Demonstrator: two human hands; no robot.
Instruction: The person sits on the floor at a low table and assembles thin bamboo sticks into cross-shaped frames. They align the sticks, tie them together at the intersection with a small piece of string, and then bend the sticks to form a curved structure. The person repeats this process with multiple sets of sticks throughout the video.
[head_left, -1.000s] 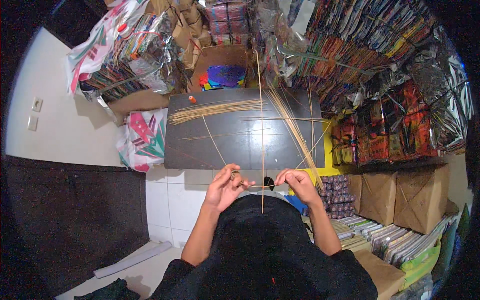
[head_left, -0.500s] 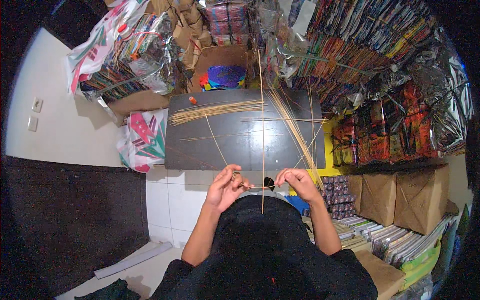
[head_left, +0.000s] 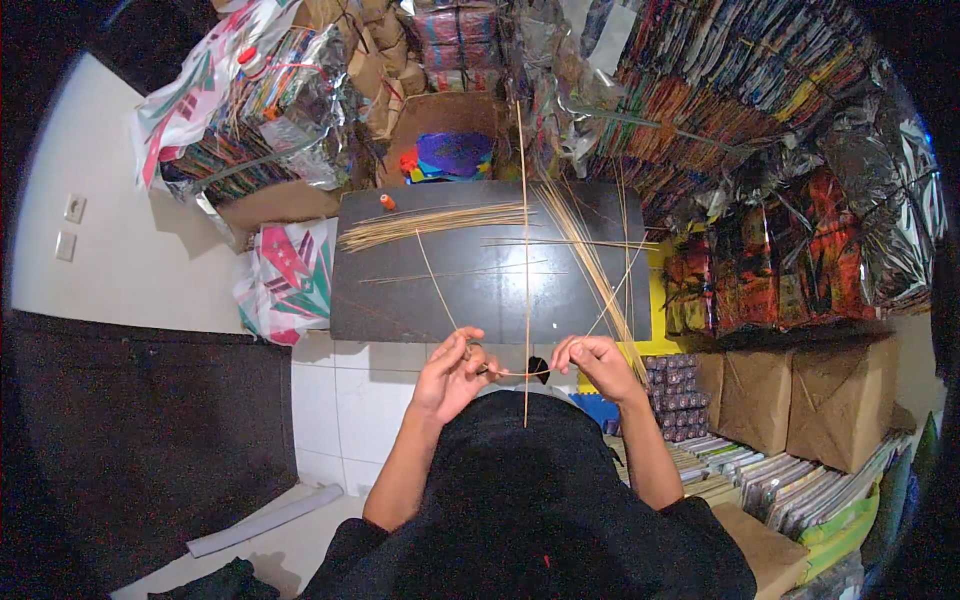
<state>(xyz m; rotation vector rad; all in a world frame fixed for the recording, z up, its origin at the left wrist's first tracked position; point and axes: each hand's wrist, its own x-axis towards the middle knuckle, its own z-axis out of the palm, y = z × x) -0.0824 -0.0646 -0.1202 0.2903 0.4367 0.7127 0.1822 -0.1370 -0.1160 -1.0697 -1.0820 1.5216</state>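
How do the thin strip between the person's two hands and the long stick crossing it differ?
Shape: the thin strip sags in a gentle curve, whereas the long stick looks straight. Direction: the thin strip runs side to side, the long stick up and down the picture. Hold: the left hand and right hand both hold the thin strip, while neither visibly grips the long stick. Both are slender and tan.

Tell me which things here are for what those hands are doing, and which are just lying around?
Seem part of it:
thin curved stick between the left hand and right hand
long stick crossing it
stick bundles on the dark table

Seem just lying around:
pale roll on the floor
brown parcels
stacked packs
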